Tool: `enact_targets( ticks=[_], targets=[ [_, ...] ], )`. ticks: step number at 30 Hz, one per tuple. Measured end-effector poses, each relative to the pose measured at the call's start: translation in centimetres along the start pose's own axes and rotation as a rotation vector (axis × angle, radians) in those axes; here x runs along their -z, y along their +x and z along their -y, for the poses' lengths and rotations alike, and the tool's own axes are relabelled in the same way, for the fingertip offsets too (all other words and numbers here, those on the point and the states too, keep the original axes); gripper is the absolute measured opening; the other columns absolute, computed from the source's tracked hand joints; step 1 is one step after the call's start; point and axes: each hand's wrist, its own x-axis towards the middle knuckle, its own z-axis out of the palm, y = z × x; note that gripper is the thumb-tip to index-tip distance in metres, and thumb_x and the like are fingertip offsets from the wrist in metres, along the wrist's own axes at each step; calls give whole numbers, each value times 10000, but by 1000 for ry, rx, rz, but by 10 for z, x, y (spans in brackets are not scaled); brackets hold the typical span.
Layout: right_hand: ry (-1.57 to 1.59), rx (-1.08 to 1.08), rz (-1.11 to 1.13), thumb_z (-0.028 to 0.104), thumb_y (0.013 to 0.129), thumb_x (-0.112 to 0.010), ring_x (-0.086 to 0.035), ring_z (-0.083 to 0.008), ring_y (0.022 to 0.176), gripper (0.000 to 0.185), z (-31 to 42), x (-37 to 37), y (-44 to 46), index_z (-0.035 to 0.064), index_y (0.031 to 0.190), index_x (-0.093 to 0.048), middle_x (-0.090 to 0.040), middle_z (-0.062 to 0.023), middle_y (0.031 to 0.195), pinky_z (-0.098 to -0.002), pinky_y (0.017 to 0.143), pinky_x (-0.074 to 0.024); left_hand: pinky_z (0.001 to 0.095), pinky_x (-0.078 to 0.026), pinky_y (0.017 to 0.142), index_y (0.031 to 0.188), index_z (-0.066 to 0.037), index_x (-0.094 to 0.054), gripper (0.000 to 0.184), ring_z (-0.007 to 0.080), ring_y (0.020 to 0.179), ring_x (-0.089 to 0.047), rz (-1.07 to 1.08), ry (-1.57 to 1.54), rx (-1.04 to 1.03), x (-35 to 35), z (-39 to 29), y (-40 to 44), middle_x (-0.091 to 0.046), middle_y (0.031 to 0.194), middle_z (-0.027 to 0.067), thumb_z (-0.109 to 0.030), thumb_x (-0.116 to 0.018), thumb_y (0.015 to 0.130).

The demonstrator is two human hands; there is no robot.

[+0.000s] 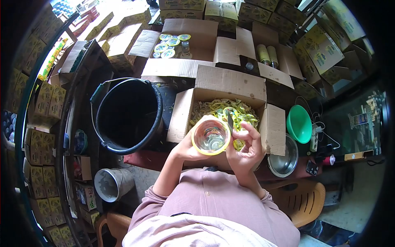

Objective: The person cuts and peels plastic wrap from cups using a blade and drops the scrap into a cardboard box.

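Observation:
My left hand (186, 145) is wrapped round a clear cup (211, 138) with a yellow rim, its mouth tilted toward me. In my right hand (245, 151) is a small knife (230, 120), its dark blade pointing up beside the cup's rim; the handle is mostly hidden by the fingers. Whether the blade touches the rim I cannot tell. Just beyond both hands an open cardboard box (230, 84) holds a heap of yellow-green strips (222, 108).
A large black bucket (127, 115) stands left of the box. To the right are a green bowl (299, 124) and a metal bowl (284, 158). Behind, a carton (177, 68) contains lidded cups (169, 44), and another carton (276, 73) holds bottles. A grey bucket (114, 184) sits lower left.

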Motion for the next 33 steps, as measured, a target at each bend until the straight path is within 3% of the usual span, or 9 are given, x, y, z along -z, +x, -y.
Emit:
enact_targets(
  ticks=[4, 7, 10, 11, 16, 20, 26, 33],
  targets=[
    [-2, 0, -1, -29, 647, -684, -642, -154, 686, 435, 0, 0, 2, -6, 1045, -509, -634, -103, 680, -231, 649, -481, 321, -350, 934, 1179, -39, -385, 694, 177, 1082, -427, 57, -8, -7, 3, 2, 2, -420, 1121, 81, -75, -720, 572],
    [13, -50, -21, -30, 648, -682, -641, -152, 689, 441, 3, 0, 2, -4, 1049, -500, -634, -102, 680, -228, 648, -480, 335, -351, 934, 1187, -49, -356, 703, 174, 1093, -420, -151, -226, 72, -10, 2, 0, -420, 1120, 80, -89, -719, 586],
    [22, -54, -42, -31, 647, -681, -641, -150, 681, 429, 5, -1, 1, -3, 1035, -499, -635, -102, 681, -228, 648, -481, 349, -353, 933, 1183, -64, -332, 692, 171, 1099, -416, -161, -386, 20, -5, 11, 1, -422, 1111, 78, -94, -711, 605],
    [30, -58, -39, -31, 647, -680, -641, -150, 677, 424, 6, -1, 0, -3, 1029, -500, -635, -103, 681, -231, 651, -481, 375, -303, 987, 1261, -53, -304, 814, 209, 1156, -384, -168, -352, 70, 0, 18, -4, -388, 1220, 87, -169, -745, 587],
    [34, -27, -31, -27, 648, -680, -643, -155, 660, 399, 8, -4, -4, -4, 1006, -505, -636, -107, 680, -242, 653, -487, 358, -281, 995, 1265, -63, -302, 810, 199, 1162, -369, -203, -333, 80, -3, 13, -4, -389, 1220, 80, -152, -736, 586],
    [-13, 19, -23, -28, 646, -680, -644, -159, 661, 394, 4, -5, -6, -7, 1001, -510, -636, -112, 684, -239, 642, -488, 343, -372, 911, 1178, -73, -314, 682, 171, 1081, -417, -188, -322, 18, -8, 3, 2, -419, 1088, 78, -63, -703, 618],
    [-50, 28, -27, -29, 649, -680, -642, -155, 661, 395, 3, -3, -2, -10, 1008, -514, -636, -118, 699, -235, 637, -489, 322, -382, 913, 1207, -62, -274, 751, 166, 1085, -418, -111, -94, -25, -5, 12, -1, -413, 1087, 71, -32, -715, 600],
    [23, -28, -74, -34, 652, -677, -641, -153, 662, 394, 3, -2, -4, -18, 1008, -509, -625, -102, 681, -224, 616, -489, 327, -381, 916, 1215, -63, -259, 760, 168, 1089, -419, -133, -180, -11, -7, 9, 1, -421, 1120, 76, -33, -712, 605]
  ],
)
